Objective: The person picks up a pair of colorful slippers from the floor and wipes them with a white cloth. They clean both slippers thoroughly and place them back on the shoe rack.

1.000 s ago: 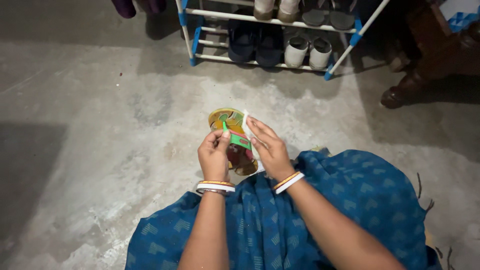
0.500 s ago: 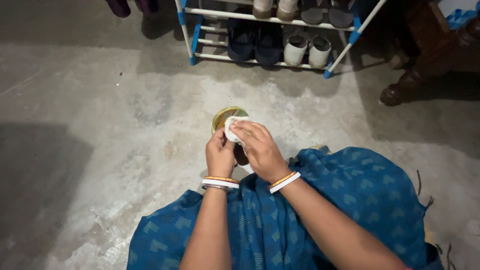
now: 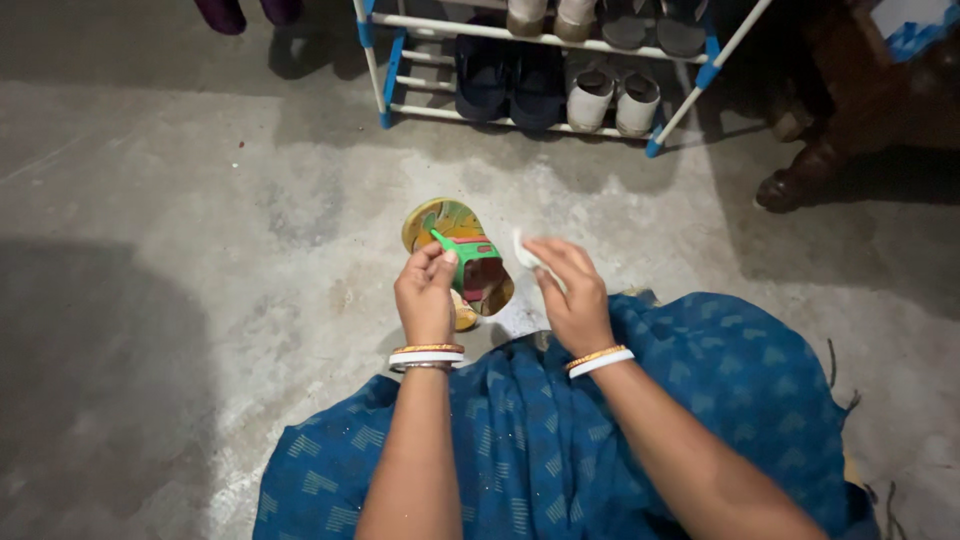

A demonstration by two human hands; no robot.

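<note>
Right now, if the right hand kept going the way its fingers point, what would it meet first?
Probably the colourful sandal in the left hand; the right hand, holding a white cloth, points toward it, though depth is unclear.

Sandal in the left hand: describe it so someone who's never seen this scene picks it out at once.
Start at the white and blue shoe rack at the top of the head view, then come down the bare concrete floor to the two hands above the blue patterned cloth. The left hand holds the sandal. Unlike the dark and pale shoes on the rack, it is multicoloured with a green strap.
</note>
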